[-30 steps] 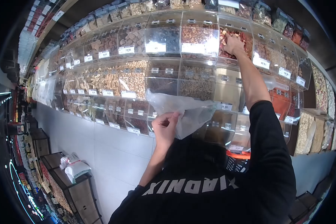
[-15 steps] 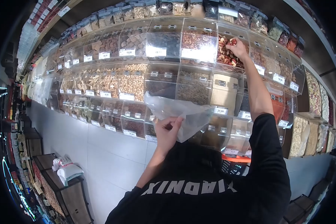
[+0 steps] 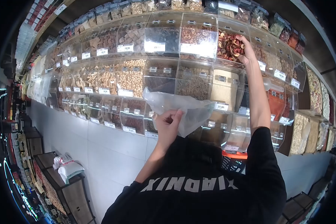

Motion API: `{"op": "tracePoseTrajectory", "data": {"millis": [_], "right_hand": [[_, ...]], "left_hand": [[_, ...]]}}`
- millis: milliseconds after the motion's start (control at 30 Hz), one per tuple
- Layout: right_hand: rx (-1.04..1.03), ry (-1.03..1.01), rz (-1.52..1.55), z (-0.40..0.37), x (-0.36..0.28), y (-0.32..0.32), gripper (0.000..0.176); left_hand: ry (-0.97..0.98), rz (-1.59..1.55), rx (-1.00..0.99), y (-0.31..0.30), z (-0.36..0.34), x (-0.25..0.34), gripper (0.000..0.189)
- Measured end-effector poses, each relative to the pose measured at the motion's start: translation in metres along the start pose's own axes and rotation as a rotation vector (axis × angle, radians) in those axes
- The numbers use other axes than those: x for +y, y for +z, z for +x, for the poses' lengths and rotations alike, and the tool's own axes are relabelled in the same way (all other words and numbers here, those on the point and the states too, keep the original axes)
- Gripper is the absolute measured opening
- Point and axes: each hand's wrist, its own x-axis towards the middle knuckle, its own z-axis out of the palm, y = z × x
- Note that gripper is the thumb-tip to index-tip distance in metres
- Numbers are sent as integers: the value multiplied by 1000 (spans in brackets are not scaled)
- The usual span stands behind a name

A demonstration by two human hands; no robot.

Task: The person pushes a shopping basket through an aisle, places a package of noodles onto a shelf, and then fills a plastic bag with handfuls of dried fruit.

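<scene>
My left hand (image 3: pixel 168 125) is closed on the edge of a translucent plastic bag (image 3: pixel 192 114), which hangs unfilled in front of the lower bins. Up at the top row, my right hand (image 3: pixel 247 50) reaches into a clear bin of dried red-and-cream slices (image 3: pixel 227 44). Its fingers and thumb curl around a handful of these slices at the bin's right side. Some fingertips are hidden among the pieces.
Clear bins of dried goods with price tags line the shelf, among them pale nuts or seeds (image 3: pixel 132 76) and white powder (image 3: pixel 224 87). Packed bags stand above. An orange-rimmed basket (image 3: pixel 235 154) is below; white sacks (image 3: pixel 69 170) lie on a cabinet at left.
My right hand has turned and shifted slightly right and lower, its fingers now spread around a clump of slices. My left hand and the bag stay nearly in place.
</scene>
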Motion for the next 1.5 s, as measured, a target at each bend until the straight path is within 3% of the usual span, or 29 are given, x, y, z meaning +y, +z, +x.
{"op": "tracePoseTrajectory", "data": {"millis": [167, 233, 400, 433, 533, 633, 700, 833, 867, 1033, 1200, 1233, 1300, 1367, 1500], "right_hand": [[-92, 72, 156, -57, 17, 15, 55], [-178, 128, 242, -79, 33, 16, 57], [-168, 254, 422, -163, 68, 40, 61], [-342, 271, 462, -173, 79, 39, 55], [-351, 342, 447, -214, 93, 44, 56], [-329, 451, 630, -244, 105, 50, 56], [-212, 421, 570, -256, 110, 52, 56], [-340, 546, 721, -259, 127, 55, 47], [-244, 515, 640, -257, 136, 62, 40], [-315, 592, 668, -231, 161, 74, 34], [-149, 667, 330, -226, 176, 106, 34], [-160, 672, 325, -228, 177, 116, 34], [-264, 434, 44, -237, 181, 134, 37], [-415, 541, 69, -209, 229, 126, 37], [-525, 437, -70, -203, 267, 128, 37]], "left_hand": [[-22, -39, -18, 17, 4, -3, 16], [-28, -36, -17, 23, 8, -6, 17], [-121, -233, 12, 34, 19, -21, 25], [-134, -228, 18, 36, 20, -22, 25], [-150, -294, 32, 43, 22, -21, 27], [-136, -289, 41, 43, 21, -19, 27], [-145, -349, 49, 44, 22, -18, 28], [-181, -426, 17, 44, 19, -15, 29], [-152, -381, 6, 44, 17, -15, 30], [11, -217, 78, 47, 10, 6, 32], [108, -71, 85, 41, 7, 14, 24], [113, -72, 97, 42, 8, 11, 24], [148, -44, 70, 42, 7, -1, 22], [124, -52, 55, 42, 4, -2, 22], [98, -81, 26, 44, 4, -5, 22]]}}
